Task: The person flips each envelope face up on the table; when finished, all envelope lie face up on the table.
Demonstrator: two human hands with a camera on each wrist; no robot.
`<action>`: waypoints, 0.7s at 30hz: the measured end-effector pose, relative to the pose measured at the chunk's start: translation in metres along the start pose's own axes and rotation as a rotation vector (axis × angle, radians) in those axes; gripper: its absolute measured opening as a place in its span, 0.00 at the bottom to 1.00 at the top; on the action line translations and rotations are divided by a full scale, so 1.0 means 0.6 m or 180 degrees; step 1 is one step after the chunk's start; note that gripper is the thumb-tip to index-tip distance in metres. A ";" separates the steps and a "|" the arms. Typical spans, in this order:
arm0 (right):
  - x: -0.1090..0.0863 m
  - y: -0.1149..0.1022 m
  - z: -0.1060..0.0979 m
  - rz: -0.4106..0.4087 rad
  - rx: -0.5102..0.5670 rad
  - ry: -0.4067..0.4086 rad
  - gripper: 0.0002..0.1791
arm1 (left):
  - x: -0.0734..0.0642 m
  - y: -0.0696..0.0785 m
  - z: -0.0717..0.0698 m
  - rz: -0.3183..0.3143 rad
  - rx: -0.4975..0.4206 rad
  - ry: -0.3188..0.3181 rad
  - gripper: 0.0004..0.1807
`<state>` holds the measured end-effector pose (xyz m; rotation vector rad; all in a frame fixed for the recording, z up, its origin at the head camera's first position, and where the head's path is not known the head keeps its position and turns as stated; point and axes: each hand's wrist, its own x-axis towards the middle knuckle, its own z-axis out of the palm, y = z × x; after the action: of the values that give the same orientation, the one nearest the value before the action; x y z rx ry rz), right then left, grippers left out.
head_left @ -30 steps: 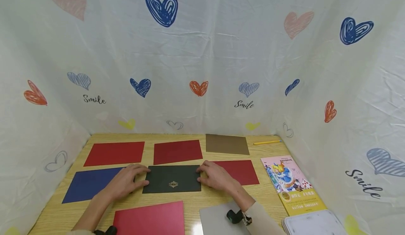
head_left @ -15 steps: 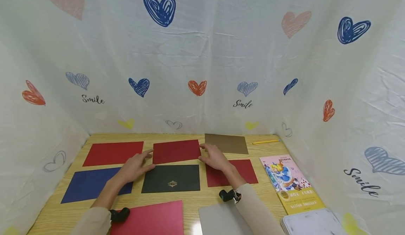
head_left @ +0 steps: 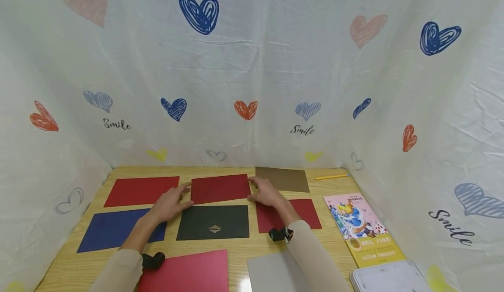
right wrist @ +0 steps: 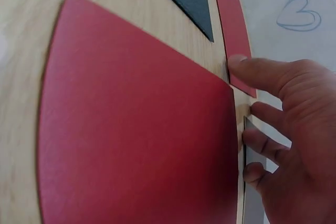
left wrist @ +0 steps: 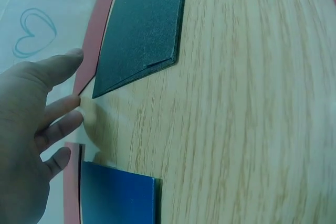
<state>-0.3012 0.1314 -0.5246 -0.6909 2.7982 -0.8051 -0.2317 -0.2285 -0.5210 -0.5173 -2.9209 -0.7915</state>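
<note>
A dark red card (head_left: pixel 220 189) lies flat in the middle of the back row. At its left edge is my left hand (head_left: pixel 167 205), fingers spread and loosely bent, the thumb near the top of the dark green card (head_left: pixel 213 222). My right hand (head_left: pixel 267 192) is at the opposite edge, with its thumb tip right at the near corner in the right wrist view. The green card bears a gold emblem and lies just in front of the dark red one. Under the right hand and wrist is another red card (head_left: pixel 306 213); a blue card (head_left: pixel 118 229) lies below the left.
Around them lie a bright red card (head_left: pixel 138 190), a brown card (head_left: pixel 285 180), a pink-red card (head_left: pixel 193 272) and a grey card (head_left: pixel 271 272). On the right are a yellow pencil (head_left: pixel 332 177), a picture book (head_left: pixel 360 222) and a white case (head_left: pixel 390 279).
Both hands have moved away from the dark green card's sides to the back, to the dark red card's sides. Over the last half second they barely move. The cards stay in place.
</note>
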 end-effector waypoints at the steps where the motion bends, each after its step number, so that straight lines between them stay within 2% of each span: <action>1: 0.001 0.001 0.001 -0.0004 0.0012 0.0004 0.37 | 0.001 0.000 0.000 0.0000 -0.0011 -0.0008 0.39; 7: 0.007 0.004 0.005 -0.0048 0.0180 -0.0026 0.34 | 0.007 0.000 0.006 -0.0027 -0.0153 0.0020 0.38; 15: 0.009 0.005 0.008 -0.0043 0.0206 -0.0004 0.33 | 0.018 -0.006 0.012 -0.0181 -0.0738 0.0123 0.37; 21: 0.008 0.004 0.010 -0.0014 0.0163 -0.0069 0.32 | 0.016 -0.013 0.018 -0.0090 -0.0788 0.0205 0.37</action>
<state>-0.3049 0.1284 -0.5310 -0.6936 2.7472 -0.8616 -0.2433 -0.2262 -0.5324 -0.4585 -2.7928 -1.1596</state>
